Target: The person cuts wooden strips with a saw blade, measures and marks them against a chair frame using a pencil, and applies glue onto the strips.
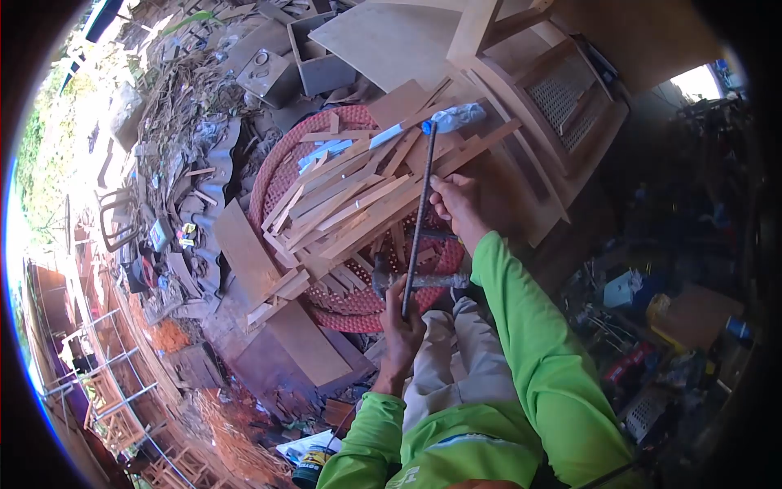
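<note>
A long dark ribbed metal rod slants up in front of me, over the woven red seat and the wood strips. My left hand is closed around its lower end. Higher up, the fingers of my right hand are curled against the rod and grip it. Just above my left hand lies a grey metal bar with a crosswise head; whether it is a clamp or a hammer I cannot tell. The rod's top end reaches a crumpled blue plastic bag among the strips.
Many loose wood strips are heaped on a round red woven surface. A wooden chair frame stands at upper right. Flat boards lie at lower left, a grey box sits above, and clutter fills the right.
</note>
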### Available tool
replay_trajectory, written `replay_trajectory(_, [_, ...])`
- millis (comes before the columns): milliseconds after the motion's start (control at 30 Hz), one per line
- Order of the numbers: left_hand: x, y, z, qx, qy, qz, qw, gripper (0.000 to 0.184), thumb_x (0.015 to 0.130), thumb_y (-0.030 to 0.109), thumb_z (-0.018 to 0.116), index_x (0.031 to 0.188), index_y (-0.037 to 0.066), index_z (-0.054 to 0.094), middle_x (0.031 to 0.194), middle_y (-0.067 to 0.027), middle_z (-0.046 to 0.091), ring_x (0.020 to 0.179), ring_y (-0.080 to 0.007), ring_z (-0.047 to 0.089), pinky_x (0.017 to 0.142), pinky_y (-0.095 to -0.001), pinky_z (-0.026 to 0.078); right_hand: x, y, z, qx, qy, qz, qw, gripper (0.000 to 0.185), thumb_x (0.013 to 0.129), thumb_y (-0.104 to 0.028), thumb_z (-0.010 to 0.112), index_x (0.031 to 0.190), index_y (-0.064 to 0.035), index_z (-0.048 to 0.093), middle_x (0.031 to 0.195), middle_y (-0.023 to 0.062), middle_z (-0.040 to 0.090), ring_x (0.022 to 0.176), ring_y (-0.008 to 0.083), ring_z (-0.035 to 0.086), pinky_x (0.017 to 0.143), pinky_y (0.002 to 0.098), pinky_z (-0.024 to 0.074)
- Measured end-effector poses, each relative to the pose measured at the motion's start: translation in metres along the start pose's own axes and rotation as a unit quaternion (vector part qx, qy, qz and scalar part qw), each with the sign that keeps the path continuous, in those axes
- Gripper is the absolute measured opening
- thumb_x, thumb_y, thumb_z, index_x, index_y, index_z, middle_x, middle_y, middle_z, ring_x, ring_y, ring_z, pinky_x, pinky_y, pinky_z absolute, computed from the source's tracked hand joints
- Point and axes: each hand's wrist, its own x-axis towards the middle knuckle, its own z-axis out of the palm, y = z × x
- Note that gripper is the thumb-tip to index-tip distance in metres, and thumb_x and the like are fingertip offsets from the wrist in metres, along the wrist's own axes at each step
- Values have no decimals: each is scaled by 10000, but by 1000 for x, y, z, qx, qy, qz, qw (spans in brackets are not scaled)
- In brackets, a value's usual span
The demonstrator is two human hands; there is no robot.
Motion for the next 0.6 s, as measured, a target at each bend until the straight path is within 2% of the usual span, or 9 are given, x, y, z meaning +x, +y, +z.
replay_trajectory(133, [15,17,2,11,14,15,1000,413,1066,-53,566,1468,38,589,814,-85,620,682,-139,555,627,-305,475,2,5,-2,-2,-7,-11,1000,239,1035,-179,785,886,-40,659,695,57,652,436,87,484,372,271,302])
replay_trajectory(200, [37,24,10,-8,9,-4,1000,359,1093,-17,567,1447,34,598,809,-75,611,683,-129,540,617,-304,463,1,4,1,-5,-7,-13,1000,236,1037,-178,781,885,-41,664,692,53,648,437,86,481,373,270,301])
replay_trajectory(267, [53,26,16,-18,15,18,1000,300,1120,21,569,1418,28,606,804,-66,602,689,-116,531,613,-299,451,-1,1,2,-6,0,-11,1000,234,1037,-179,780,882,-42,670,686,50,643,440,87,481,377,271,304])
replay_trajectory(333, [62,47,14,-25,37,4,999,196,1179,131,542,1324,29,625,818,38,531,680,-52,439,592,-250,356,1,0,-2,-8,-2,-18,1000,247,1029,-182,792,870,-48,659,682,50,642,440,88,483,379,271,308])
replay_trajectory(500, [76,58,9,-53,75,19,996,167,1177,149,551,1253,21,627,806,34,527,697,-54,464,600,-262,381,1,4,0,3,-9,-19,1000,297,1002,-191,828,833,-65,619,668,48,639,436,92,487,380,267,320])
replay_trajectory(567, [82,46,8,-14,24,7,1000,269,1128,55,583,1393,18,605,812,-66,609,706,-132,561,630,-315,482,-1,2,0,-2,-10,-18,1000,294,1003,-195,827,837,-64,623,670,50,641,437,92,489,380,266,323])
replay_trajectory(600, [83,44,8,-14,31,10,999,269,1128,55,583,1393,18,605,812,-66,609,706,-132,561,630,-315,482,-1,1,0,-6,-4,-15,1000,292,1004,-199,827,841,-62,627,671,52,643,438,92,492,381,266,326])
